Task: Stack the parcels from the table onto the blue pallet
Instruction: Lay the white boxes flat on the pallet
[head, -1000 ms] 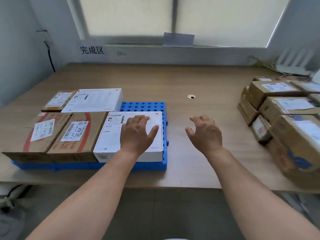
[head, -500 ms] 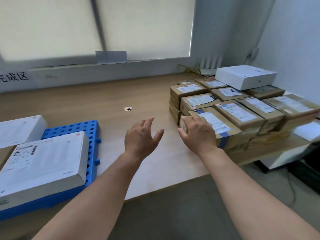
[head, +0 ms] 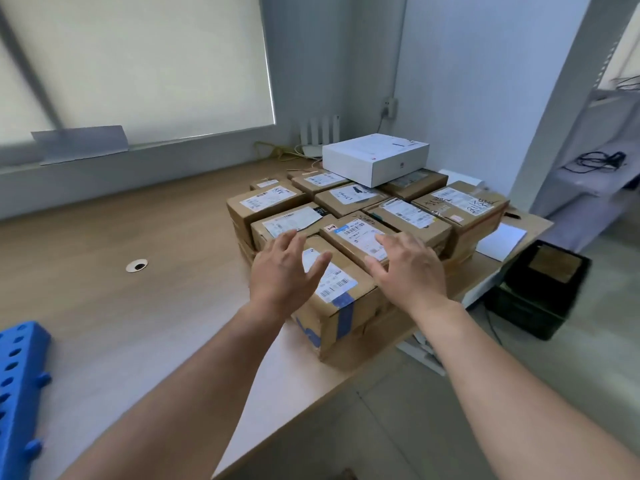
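Several brown cardboard parcels with white labels are piled at the table's right end. The nearest parcel has blue tape on its front corner. My left hand hovers spread over its left part, holding nothing. My right hand hovers spread over the labelled parcel just behind it, also holding nothing. A white box lies on top of the pile at the back. Only a corner of the blue pallet shows at the lower left edge.
The wooden table has a round cable hole in its middle. A white router and cables sit by the window corner. A black box stands on the floor right of the table, and a white sheet lies on the table's right edge.
The view has swung right from the pallet to the parcel pile. Both hands have moved from the white box on the pallet across the table to above the nearest parcels.
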Action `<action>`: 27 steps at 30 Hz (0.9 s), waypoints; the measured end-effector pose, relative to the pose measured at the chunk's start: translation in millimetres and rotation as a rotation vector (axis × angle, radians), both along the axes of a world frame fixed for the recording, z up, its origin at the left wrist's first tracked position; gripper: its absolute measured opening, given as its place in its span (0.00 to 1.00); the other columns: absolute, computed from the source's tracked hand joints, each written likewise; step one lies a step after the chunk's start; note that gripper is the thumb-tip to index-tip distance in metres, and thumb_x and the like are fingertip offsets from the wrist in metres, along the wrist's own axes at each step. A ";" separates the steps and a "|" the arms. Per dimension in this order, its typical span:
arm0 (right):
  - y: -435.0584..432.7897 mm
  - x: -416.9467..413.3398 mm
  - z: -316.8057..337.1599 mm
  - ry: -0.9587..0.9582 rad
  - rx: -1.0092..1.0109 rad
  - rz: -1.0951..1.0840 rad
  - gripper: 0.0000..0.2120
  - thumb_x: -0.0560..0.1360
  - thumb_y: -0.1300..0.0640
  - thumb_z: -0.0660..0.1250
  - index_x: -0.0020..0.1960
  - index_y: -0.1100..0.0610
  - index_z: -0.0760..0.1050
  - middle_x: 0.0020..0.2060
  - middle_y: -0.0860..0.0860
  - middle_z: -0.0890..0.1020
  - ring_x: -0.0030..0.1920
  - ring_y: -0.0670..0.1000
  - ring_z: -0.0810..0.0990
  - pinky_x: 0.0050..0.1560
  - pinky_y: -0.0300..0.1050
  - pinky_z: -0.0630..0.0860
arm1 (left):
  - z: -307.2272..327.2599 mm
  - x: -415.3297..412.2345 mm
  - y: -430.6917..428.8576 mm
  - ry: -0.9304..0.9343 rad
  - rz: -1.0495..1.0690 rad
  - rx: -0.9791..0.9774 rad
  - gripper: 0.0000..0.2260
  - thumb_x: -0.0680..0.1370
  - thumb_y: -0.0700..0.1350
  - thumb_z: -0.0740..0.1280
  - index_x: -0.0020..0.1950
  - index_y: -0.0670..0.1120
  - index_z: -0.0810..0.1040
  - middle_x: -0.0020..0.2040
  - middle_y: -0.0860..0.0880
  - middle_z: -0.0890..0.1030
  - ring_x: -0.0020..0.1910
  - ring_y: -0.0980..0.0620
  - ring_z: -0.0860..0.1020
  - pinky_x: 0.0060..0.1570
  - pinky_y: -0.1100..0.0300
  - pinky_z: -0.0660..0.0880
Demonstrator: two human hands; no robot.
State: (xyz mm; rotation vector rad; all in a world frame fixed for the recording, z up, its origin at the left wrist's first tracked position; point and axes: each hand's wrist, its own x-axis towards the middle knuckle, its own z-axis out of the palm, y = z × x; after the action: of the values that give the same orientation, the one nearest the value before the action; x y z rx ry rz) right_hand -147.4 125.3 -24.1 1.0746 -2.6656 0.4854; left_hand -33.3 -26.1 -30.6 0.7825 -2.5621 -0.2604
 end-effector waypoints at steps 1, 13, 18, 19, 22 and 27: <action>2.3 -13.8 0.0 0.003 0.006 -0.015 0.24 0.80 0.45 0.58 0.72 0.53 0.66 0.65 0.55 0.73 0.65 0.54 0.70 0.63 0.48 0.66 | 0.6 -16.6 0.5 0.003 -0.018 -0.001 0.30 0.78 0.65 0.53 0.73 0.49 0.66 0.73 0.50 0.66 0.72 0.49 0.63 0.66 0.52 0.65; -12.0 -186.5 18.9 -0.001 0.020 -0.102 0.24 0.80 0.44 0.58 0.73 0.53 0.66 0.66 0.54 0.73 0.66 0.54 0.69 0.65 0.49 0.66 | 23.7 -204.4 -27.9 -0.004 -0.026 0.087 0.34 0.76 0.68 0.52 0.77 0.51 0.56 0.76 0.48 0.62 0.75 0.46 0.59 0.67 0.47 0.67; -24.5 -244.2 18.6 -0.009 -0.007 -0.113 0.23 0.80 0.45 0.59 0.72 0.52 0.66 0.66 0.55 0.73 0.66 0.56 0.69 0.61 0.49 0.68 | 24.8 -256.0 -49.5 0.026 0.005 0.155 0.35 0.77 0.67 0.52 0.77 0.48 0.55 0.75 0.45 0.62 0.74 0.46 0.60 0.65 0.46 0.68; -25.8 -253.7 17.1 -0.018 -0.010 -0.114 0.23 0.80 0.44 0.59 0.72 0.52 0.66 0.66 0.55 0.73 0.66 0.56 0.69 0.61 0.49 0.68 | 24.0 -263.7 -52.6 0.019 0.016 0.171 0.35 0.77 0.67 0.52 0.77 0.48 0.55 0.75 0.45 0.62 0.74 0.45 0.60 0.65 0.46 0.68; -29.9 -282.7 13.3 -0.042 -0.018 -0.109 0.24 0.79 0.44 0.59 0.73 0.52 0.66 0.66 0.55 0.73 0.67 0.56 0.68 0.62 0.49 0.67 | 20.7 -282.9 -60.0 -0.006 0.046 0.211 0.35 0.77 0.68 0.51 0.78 0.48 0.54 0.75 0.45 0.62 0.74 0.46 0.60 0.65 0.46 0.67; -44.7 -342.8 12.3 -0.047 -0.044 -0.055 0.25 0.79 0.44 0.59 0.72 0.54 0.67 0.66 0.56 0.73 0.67 0.56 0.69 0.63 0.50 0.67 | 19.2 -311.9 -72.4 -0.022 0.136 0.237 0.34 0.77 0.67 0.52 0.78 0.49 0.54 0.75 0.45 0.62 0.74 0.46 0.61 0.63 0.47 0.68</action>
State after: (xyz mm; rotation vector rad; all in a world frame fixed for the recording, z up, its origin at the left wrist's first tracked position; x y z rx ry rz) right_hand -490.3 80.6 -11.8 0.9865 -2.7040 0.5620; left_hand -345.2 -98.5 -11.5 1.0468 -2.5134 -0.5206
